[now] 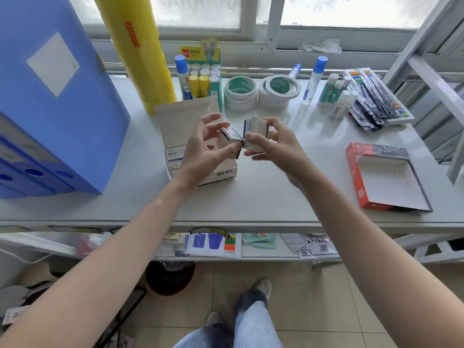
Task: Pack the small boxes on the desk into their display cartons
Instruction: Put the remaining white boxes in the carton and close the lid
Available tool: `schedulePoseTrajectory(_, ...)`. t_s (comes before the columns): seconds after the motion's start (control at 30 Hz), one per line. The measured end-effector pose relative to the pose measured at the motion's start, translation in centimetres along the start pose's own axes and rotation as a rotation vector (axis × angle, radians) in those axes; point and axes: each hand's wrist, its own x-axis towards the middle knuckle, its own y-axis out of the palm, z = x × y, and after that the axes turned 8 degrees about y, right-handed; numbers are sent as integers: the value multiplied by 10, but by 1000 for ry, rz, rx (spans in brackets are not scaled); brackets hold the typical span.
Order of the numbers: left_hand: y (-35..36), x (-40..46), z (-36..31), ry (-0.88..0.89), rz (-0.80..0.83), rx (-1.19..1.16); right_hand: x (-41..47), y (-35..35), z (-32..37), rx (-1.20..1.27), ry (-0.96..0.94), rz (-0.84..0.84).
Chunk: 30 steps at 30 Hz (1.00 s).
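- The left hand [200, 146] pinched one small box [231, 135] just above the open display carton [200, 156].
- The right hand [272, 144] gripped a second small box [256, 131], touching the first, just right of the carton.
- An empty red carton [384, 177] lay well right of it.

The pale grey desk [276, 197] looks smooth and a bit shiny — window light shows on its far edge. The open white paper-card carton [180, 126] near the middle is matt, and so are the small white card boxes [253, 131]. At the left edge, the tall blue plastic file boxes [50, 101] look smooth. The red card tray [361, 187] near the right edge is glossy outside — plain white inside.
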Motion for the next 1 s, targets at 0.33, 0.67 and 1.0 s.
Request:
schedulePoseTrajectory(0.33, -12, -3, -5, 42, 161, 10, 1, 6, -5, 387, 199, 270)
schedulePoseTrajectory(0.67, -10, -5, -8, -69, 175, -74, 8, 13, -7, 418, 221, 299)
schedulePoseTrajectory(1.0, -9, -4, 0, -314, 62, -257, 13, 18, -6, 309, 173, 127)
